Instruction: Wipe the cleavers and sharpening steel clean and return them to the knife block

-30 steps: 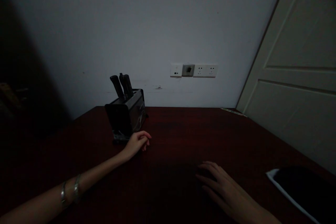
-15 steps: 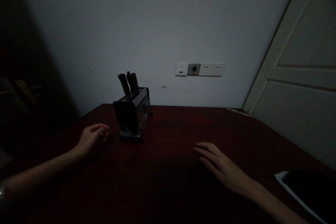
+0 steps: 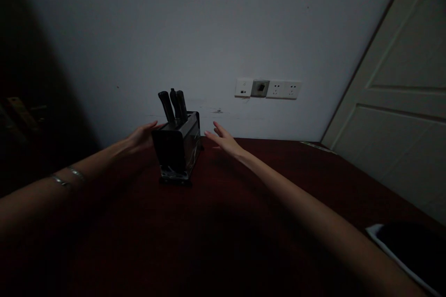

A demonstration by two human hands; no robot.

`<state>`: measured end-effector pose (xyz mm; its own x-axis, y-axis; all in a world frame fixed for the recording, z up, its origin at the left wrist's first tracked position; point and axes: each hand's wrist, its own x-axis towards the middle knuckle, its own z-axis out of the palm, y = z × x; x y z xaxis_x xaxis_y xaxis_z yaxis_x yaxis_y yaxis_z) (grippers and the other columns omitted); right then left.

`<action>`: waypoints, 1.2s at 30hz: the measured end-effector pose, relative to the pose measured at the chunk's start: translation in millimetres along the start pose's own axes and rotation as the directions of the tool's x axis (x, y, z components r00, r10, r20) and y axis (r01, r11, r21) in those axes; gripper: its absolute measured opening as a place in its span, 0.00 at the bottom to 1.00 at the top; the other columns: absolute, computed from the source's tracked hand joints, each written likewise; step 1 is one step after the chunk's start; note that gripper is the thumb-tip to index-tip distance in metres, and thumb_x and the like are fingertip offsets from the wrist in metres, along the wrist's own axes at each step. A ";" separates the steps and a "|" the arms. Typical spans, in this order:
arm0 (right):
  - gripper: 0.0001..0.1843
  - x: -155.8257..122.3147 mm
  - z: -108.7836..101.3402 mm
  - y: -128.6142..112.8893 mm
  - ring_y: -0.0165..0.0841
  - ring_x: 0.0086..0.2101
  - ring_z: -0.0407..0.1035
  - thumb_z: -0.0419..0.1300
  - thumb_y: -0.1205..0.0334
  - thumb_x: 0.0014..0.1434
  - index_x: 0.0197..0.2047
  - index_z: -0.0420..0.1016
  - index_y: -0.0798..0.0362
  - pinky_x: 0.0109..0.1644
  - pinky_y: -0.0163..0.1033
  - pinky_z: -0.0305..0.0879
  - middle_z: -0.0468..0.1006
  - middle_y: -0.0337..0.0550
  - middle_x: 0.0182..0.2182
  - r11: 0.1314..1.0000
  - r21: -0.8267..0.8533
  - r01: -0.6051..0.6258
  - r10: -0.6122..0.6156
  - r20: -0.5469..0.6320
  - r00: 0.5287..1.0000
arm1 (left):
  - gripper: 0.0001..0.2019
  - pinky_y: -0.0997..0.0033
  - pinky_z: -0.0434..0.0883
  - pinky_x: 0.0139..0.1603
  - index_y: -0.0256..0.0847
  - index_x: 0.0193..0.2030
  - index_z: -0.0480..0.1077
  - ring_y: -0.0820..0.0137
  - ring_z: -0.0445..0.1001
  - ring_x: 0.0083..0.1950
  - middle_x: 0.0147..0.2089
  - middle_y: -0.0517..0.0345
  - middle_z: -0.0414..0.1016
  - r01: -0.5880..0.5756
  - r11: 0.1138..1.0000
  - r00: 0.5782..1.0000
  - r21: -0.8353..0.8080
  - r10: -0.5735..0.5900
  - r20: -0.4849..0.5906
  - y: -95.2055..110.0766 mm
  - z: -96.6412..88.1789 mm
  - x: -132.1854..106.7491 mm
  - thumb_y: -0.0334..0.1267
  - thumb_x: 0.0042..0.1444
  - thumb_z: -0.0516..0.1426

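Observation:
A dark knife block (image 3: pixel 176 148) with shiny sides stands upright on the dark red table (image 3: pixel 223 222). Several black-handled knives (image 3: pixel 174 106) stick up from its top. My left hand (image 3: pixel 143 137) is at the block's left side, fingers stretched out and partly hidden behind it; whether it touches the block I cannot tell. On the other side, my right hand (image 3: pixel 223 139) reaches near the block's far right corner, fingers spread, with a gap between hand and block. Nothing is held in the right hand.
Behind the table rises a pale wall (image 3: pixel 209 32) with a row of sockets (image 3: pixel 266 88). A white panelled door (image 3: pixel 400 106) stands at the right. A black, white-edged item (image 3: pixel 411 250) lies at the table's right front. The left side is very dark.
Both hands have moved forward and toward the knife block, the left along its left side, the right in from the right with fingers spread. The block stands in the same place on the table.

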<state>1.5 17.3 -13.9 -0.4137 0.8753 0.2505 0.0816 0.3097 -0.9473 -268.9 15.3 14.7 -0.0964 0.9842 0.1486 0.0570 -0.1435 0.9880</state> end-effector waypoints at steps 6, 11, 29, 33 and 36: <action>0.59 29.4 17.0 0.3 0.44 0.62 0.39 0.60 0.39 0.44 0.66 0.29 0.58 0.59 0.56 0.50 0.42 0.57 0.64 0.997 -0.063 0.054 -0.057 -0.047 0.997 | 0.28 0.62 0.68 0.41 0.22 0.50 0.62 0.63 0.74 0.41 0.38 0.47 0.75 0.282 0.931 0.935 -0.231 -0.213 0.284 -13.2 -3.4 14.0 0.52 0.60 0.43; 0.56 36.5 31.1 -7.0 0.45 0.61 0.44 0.64 0.43 0.41 0.65 0.41 0.57 0.58 0.52 0.55 0.50 0.55 0.62 0.991 -0.012 0.131 -0.131 -0.055 0.990 | 0.24 0.65 0.64 0.49 0.33 0.55 0.61 0.64 0.68 0.51 0.43 0.55 0.76 0.292 0.938 0.928 -0.187 -0.231 0.291 -22.5 -3.7 18.9 0.50 0.59 0.45; 0.54 60.3 47.6 10.4 0.48 0.55 0.56 0.66 0.44 0.39 0.64 0.42 0.41 0.43 0.55 0.68 0.54 0.47 0.61 0.976 0.217 0.030 -0.044 0.064 0.997 | 0.16 0.70 0.69 0.41 0.34 0.49 0.69 0.70 0.75 0.35 0.32 0.58 0.79 0.298 0.917 0.931 -0.265 -0.218 0.293 -28.6 15.8 8.4 0.29 0.55 0.49; 0.55 58.7 49.9 11.3 0.49 0.57 0.53 0.66 0.44 0.39 0.64 0.37 0.37 0.42 0.60 0.66 0.51 0.46 0.62 0.964 0.263 -0.026 -0.001 0.103 0.995 | 0.16 0.70 0.71 0.37 0.33 0.48 0.70 0.68 0.75 0.34 0.31 0.56 0.79 0.301 0.917 0.926 -0.261 -0.216 0.310 -24.4 21.2 4.8 0.29 0.54 0.50; 0.56 57.3 50.9 11.2 0.51 0.57 0.50 0.66 0.44 0.39 0.64 0.37 0.36 0.42 0.62 0.66 0.47 0.46 0.64 0.959 0.280 -0.043 0.015 0.103 0.995 | 0.15 0.70 0.71 0.36 0.33 0.47 0.71 0.67 0.76 0.34 0.30 0.55 0.78 0.306 0.915 0.922 -0.264 -0.215 0.323 -20.1 25.7 0.3 0.29 0.55 0.50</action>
<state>-67.4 52.0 -20.3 -0.5040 0.8367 0.2143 -0.1575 0.1550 -0.9753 -244.6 21.1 -6.2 0.2199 0.9714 -0.0895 -0.2393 0.1427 0.9604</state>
